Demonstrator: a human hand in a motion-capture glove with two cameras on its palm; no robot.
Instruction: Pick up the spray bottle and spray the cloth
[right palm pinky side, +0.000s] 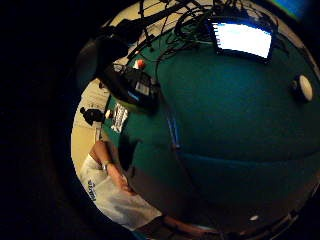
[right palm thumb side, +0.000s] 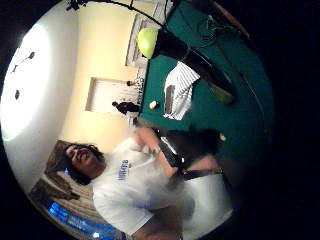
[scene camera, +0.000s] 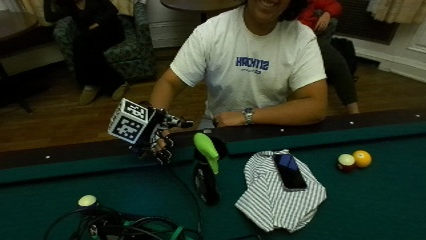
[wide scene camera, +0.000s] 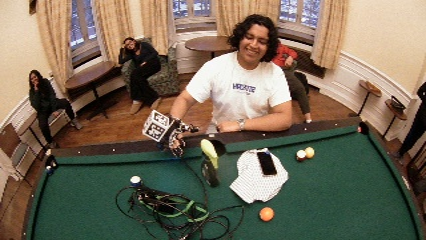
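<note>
A black spray bottle (scene camera: 206, 181) with a lime-green head (scene camera: 206, 146) stands upright on the green felt near the rail, also in the wide outside view (wide scene camera: 210, 170). A striped white cloth (scene camera: 273, 200) lies crumpled just beside it, with a dark phone (scene camera: 289, 170) on top. My gloved right hand (scene camera: 158, 145) hangs over the rail a short way from the bottle, apart from it, fingers loosely curled and holding nothing. The thumb side palm view shows the bottle (right palm thumb side: 196, 61) and the cloth (right palm thumb side: 179, 85) from the side.
Two balls (scene camera: 353, 160) lie past the cloth, an orange ball (wide scene camera: 266, 214) nearer the table's middle, and a pale ball (scene camera: 87, 200) by a tangle of cables (wide scene camera: 174, 211). A lit screen (right palm pinky side: 243, 39) rests on the felt. The person's bare hand (scene camera: 226, 119) rests on the rail (scene camera: 373, 123).
</note>
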